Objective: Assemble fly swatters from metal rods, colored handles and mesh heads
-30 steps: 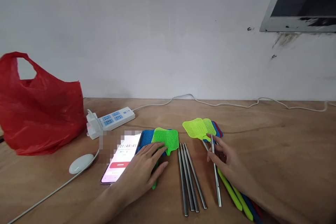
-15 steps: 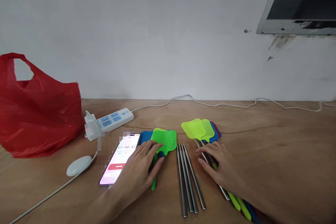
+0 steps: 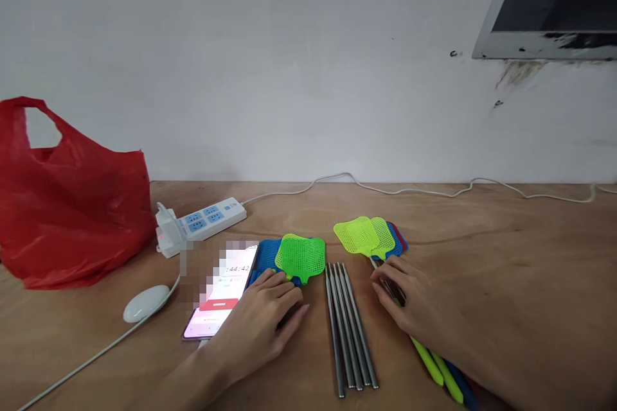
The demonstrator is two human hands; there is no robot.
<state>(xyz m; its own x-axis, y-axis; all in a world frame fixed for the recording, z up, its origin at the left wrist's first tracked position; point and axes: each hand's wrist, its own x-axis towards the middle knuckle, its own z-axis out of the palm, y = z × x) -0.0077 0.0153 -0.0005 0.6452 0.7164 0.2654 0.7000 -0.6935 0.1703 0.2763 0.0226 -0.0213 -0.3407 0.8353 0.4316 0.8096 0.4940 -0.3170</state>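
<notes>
My left hand (image 3: 263, 318) is low over the table with its fingers curled, beside a bright green fly swatter (image 3: 302, 258). The swatter's handle is hidden under that hand, along with whatever the fingers hold. Blue fly swatters (image 3: 267, 254) lie beneath the green one. My right hand (image 3: 407, 295) rests over the shafts of a second stack, thumb and fingers a little apart. Yellow-green fly swatters (image 3: 355, 236) top this stack, with a blue and red one under them. Between my hands several tapered metal chopsticks (image 3: 351, 334) lie side by side.
Left of my left hand lies a lit phone (image 3: 219, 308). Beyond it sit a white power strip (image 3: 207, 225) and a white disc (image 3: 146, 304) on a cable. A red plastic bag (image 3: 72, 205) stands at far left. A cord (image 3: 409, 192) runs along the wall.
The loose chopstick under my right hand now lies in the row between my hands. My right hand has moved slightly right. My left hand has drawn nearer me, its fingers more curled.
</notes>
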